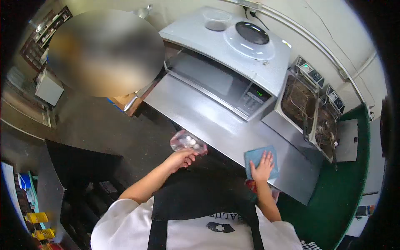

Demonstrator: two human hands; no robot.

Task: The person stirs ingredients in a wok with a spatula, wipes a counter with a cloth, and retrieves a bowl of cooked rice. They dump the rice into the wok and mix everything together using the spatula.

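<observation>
My right hand point(263, 168) lies flat with its fingers spread on a folded blue cloth point(252, 157). Under the cloth is the steel counter point(208, 114), near its front edge. My left hand point(183, 159) hangs low in front of the counter, fingers curled in, with nothing visible in them. Just beyond that hand is a clear plastic bag point(180, 141) with white pieces inside, lower than the counter top. Whether the fingertips touch the bag I cannot tell. Red items in packaging point(251, 185) show partly beneath my right forearm.
A microwave point(216, 79) stands at the back of the counter, with a clear lid point(250, 48) and a plastic tub point(217, 21) on top. Fryers with wire baskets point(298, 98) are to the right. At left, a knife point(131, 102) rests on a wooden board point(125, 100).
</observation>
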